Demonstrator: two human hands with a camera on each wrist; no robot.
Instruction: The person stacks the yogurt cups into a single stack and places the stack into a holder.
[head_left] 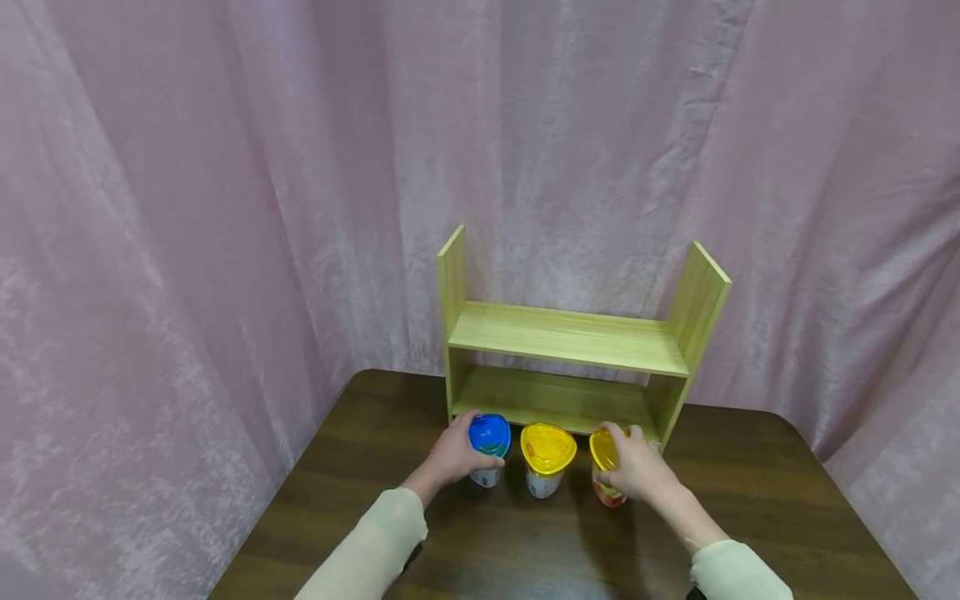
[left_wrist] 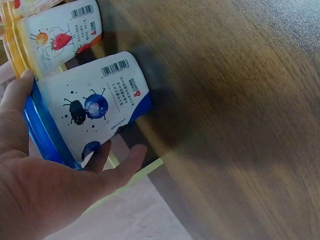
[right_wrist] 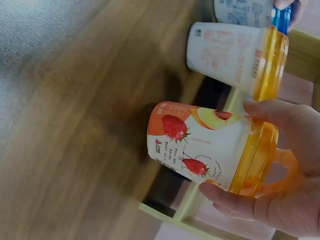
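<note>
Cups stand in a row on the worktop [head_left: 525,550] before the shelf [head_left: 570,333]. My left hand [head_left: 450,457] grips the blue-lidded cup [head_left: 489,440], my right hand [head_left: 637,471] the strawberry cup [right_wrist: 200,145]. I'd lift both straight up, clear of the middle cup [head_left: 547,457].

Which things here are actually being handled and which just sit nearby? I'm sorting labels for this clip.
In hand:
- blue-lidded cup, gripped by the left hand
- orange-lidded cup, gripped by the right hand

Just nearby:
- yellow-lidded cup, untouched between the two
- wooden shelf, behind the cups
- dark table
- pink curtain
</note>
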